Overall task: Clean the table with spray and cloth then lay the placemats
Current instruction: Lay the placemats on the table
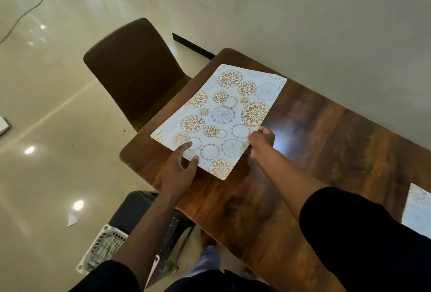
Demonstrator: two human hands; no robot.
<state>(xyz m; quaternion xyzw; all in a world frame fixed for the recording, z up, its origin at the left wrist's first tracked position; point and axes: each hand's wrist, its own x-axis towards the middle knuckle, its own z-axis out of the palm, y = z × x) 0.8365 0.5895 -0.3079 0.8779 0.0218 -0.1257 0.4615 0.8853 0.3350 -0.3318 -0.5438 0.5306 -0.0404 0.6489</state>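
A white placemat (221,114) with gold and grey flower circles lies at the far left end of the dark wooden table (326,142), slightly askew. My left hand (179,170) holds its near left edge, thumb and a finger on top of the mat. My right hand (261,142) pinches the mat's near right edge with curled fingers. A second placemat (417,210) of the same pattern shows partly at the right border of the view. No spray bottle or cloth is in view.
A brown chair (133,70) stands at the table's far end. A dark stool (133,212) and a white slotted basket (102,247) sit on the glossy floor by my left arm. A pale wall (303,11) runs along the table's far side.
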